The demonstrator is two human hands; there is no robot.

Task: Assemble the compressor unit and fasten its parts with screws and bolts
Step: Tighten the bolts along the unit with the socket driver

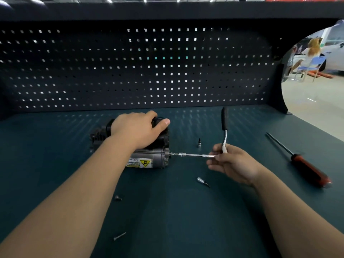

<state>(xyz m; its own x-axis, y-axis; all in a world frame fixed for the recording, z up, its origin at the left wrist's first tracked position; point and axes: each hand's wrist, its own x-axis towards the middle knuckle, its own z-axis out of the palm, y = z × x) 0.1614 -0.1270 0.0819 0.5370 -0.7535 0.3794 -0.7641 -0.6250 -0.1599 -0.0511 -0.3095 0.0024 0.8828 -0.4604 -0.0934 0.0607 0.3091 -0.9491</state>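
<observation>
Broadly, a dark pegboard (130,71) backs a teal bench top (186,220). The compressor unit (152,157) lies on its side left of centre on the bench, with its yellow warning label facing the camera. The left hand (137,129) sits on its black upper part, fingers curled over the far side and thumb stretched out.

A red-handled screwdriver (309,167) lies well apart at the right. The right hand (232,162) curls loosely round the head of a ratchet (224,120), whose black grip points away from the person. Its extension bar (193,155) runs level to the compressor's right end.

One socket bit (199,143) stands upright just beyond the bar, and another bit (202,181) lies nearer. A short screw (117,197) and a long screw (120,236) lie toward the near edge.
</observation>
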